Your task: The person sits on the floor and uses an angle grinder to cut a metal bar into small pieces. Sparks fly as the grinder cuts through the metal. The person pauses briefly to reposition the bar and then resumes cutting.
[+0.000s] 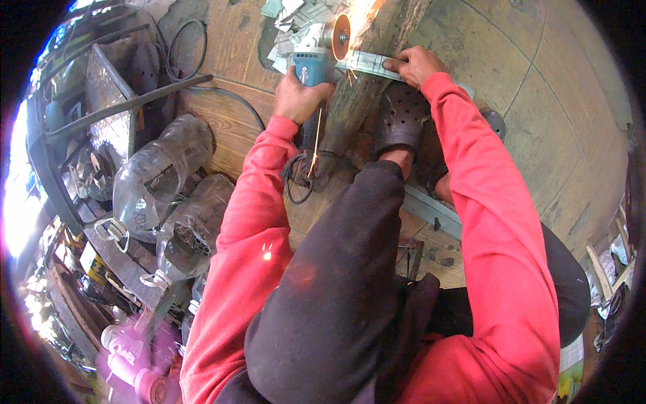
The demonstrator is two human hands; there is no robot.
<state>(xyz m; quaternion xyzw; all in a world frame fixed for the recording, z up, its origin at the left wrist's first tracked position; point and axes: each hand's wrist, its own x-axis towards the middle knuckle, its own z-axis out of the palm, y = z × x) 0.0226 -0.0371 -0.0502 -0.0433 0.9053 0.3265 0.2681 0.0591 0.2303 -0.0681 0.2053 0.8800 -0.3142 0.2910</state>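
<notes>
My left hand (301,95) is wrapped round the body of a teal angle grinder (313,64). Its reddish-brown disc (341,36) meets the left end of a flat metal strip (369,62), and bright sparks fly up and past it. The strip lies across a rough wooden log (360,101). My right hand (418,65) grips the strip to the right of the log, thumb and fingers closed on it. A brown clog (402,114) on my foot rests just below the strip, beside the log.
Many small cut metal pieces (296,23) lie beyond the grinder. Plastic jugs (163,172) with hardware stand at the left, near a dark metal frame (128,108). The grinder's black cord (242,101) runs over the tiled floor (531,114). A metal channel (434,212) lies near my feet.
</notes>
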